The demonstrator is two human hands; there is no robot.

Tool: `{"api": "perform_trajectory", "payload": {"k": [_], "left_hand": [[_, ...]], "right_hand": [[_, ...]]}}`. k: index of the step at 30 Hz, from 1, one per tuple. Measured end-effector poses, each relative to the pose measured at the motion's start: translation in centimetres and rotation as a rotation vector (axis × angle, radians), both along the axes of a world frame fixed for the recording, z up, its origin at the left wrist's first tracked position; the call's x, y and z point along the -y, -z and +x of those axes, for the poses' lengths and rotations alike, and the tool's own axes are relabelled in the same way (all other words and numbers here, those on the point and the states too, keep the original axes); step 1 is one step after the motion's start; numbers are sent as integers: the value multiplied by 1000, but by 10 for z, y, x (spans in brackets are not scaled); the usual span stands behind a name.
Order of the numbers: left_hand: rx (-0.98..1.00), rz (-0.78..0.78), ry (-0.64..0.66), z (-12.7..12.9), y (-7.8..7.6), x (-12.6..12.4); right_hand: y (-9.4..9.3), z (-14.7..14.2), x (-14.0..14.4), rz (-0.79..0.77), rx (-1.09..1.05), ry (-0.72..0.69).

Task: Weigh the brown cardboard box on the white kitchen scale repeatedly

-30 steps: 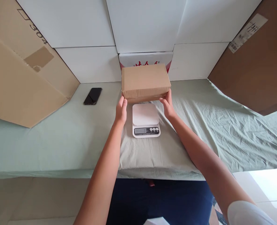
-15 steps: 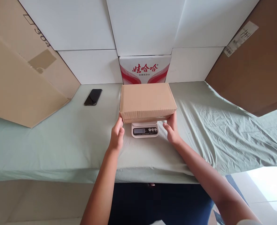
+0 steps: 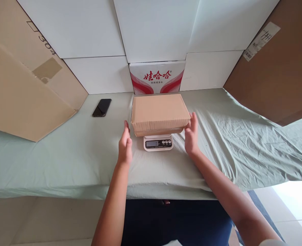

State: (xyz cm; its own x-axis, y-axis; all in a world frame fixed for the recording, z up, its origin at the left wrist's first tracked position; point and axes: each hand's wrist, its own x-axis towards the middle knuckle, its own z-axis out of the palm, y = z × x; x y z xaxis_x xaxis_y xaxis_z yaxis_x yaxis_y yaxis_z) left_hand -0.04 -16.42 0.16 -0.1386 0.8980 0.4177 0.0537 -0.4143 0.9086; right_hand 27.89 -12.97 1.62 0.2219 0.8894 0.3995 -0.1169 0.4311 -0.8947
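1. We are seeing a plain brown cardboard box (image 3: pixel 160 112) sitting flat on top of a small white kitchen scale (image 3: pixel 158 142), covering its platform and leaving only the front strip with the display and buttons showing
2. We are holding our left hand (image 3: pixel 125 146) flat and unclenched just left of the box, palm facing it, grasping nothing and standing a little apart from the cardboard
3. We are holding our right hand (image 3: pixel 191 136) flat and unclenched at the box's right end, fingers pointing up, gripping nothing; whether the fingertips are touching the corner we cannot tell
4. The scale is resting on a pale green cloth (image 3: pixel 63 153) that is covering the table
5. A black phone (image 3: pixel 102 107) is lying on the cloth, well apart to the left
6. A white carton with red lettering (image 3: pixel 157 77) is standing just behind the box, against white panels, with large brown cardboard sheets (image 3: pixel 25 92) leaning at both sides
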Motion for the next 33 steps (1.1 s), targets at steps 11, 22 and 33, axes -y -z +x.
{"api": "perform_trajectory", "payload": {"k": [11, 22, 33], "left_hand": [[89, 15, -108, -6, 1, -5], [77, -9, -134, -4, -1, -7], [88, -51, -107, -2, 0, -6]], "right_hand": [[-7, 22, -19, -144, -342, 249], [-3, 17, -26, -231, -391, 275], [-6, 18, -28, -237, -388, 307]]}}
